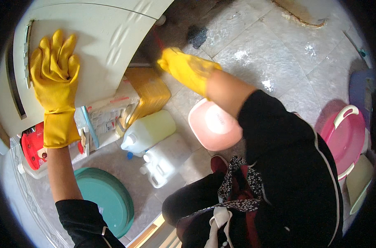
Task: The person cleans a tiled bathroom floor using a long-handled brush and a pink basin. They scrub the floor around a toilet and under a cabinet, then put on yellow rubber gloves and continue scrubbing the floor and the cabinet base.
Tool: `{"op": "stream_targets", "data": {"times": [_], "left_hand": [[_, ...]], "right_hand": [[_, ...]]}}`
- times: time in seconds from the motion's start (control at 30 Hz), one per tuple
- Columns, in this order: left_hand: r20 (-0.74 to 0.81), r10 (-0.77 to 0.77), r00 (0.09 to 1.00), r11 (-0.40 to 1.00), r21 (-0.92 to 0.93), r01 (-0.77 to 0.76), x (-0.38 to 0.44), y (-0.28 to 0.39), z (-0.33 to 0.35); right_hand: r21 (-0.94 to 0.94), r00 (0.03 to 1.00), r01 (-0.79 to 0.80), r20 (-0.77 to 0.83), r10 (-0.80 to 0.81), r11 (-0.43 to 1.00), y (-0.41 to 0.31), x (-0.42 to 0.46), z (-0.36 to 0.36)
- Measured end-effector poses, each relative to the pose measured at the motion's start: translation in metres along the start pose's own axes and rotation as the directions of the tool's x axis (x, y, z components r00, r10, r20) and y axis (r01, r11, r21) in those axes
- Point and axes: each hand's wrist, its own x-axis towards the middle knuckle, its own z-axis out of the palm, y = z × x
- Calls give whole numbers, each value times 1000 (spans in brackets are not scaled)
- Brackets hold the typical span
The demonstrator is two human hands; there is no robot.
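My left hand (pixel 55 83), in a yellow rubber glove, lies with its fingers spread on the white appliance top (pixel 92 46) at the upper left. My right hand (pixel 183 66), in a matching glove with dark stains, is closed round a thin red handle (pixel 158 40) that reaches into the dark space beside the appliance. The far end of the handle is hidden in shadow. Below my right forearm, a pink plastic basin (pixel 211 128) rests on the tiled floor. A brown woven basket or box (pixel 149 93) stands between the appliance and the basin.
Plastic jugs (pixel 150 127) lie near the basket. A teal round tub (pixel 113 198) sits below my left forearm. A red container (pixel 31 148) is at the left. Pink (pixel 346 139) and purple (pixel 358 90) tubs stand at the right. The grey tiles (pixel 268 62) look wet, with a dark patch (pixel 197 36).
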Motion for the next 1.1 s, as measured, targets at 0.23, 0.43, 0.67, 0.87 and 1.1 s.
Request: {"op": "stream_targets", "data": {"times": [0.23, 0.43, 0.67, 0.87, 1.1], "left_hand": [[-3, 37, 999, 999, 5, -37, -10, -20, -28], [-3, -11, 1000, 1000, 16, 11, 2, 3, 0], [19, 29, 999, 999, 17, -29, -9, -12, -13], [-47, 12, 999, 1000, 3, -12, 9, 8, 10], [-45, -18, 999, 1000, -24, 17, 10, 5, -1]], "right_hand": [[113, 529, -832, 455, 717, 543, 15, -19, -108], [-686, 886, -185, 194, 422, 704, 32, 0, -230], [-517, 900, 282, 433, -37, 808, 29, 4, -156], [-839, 792, -10, 326, 517, 544, 34, 64, -176], [-812, 946, 189, 302, 119, 552, 66, 66, -233]]}}
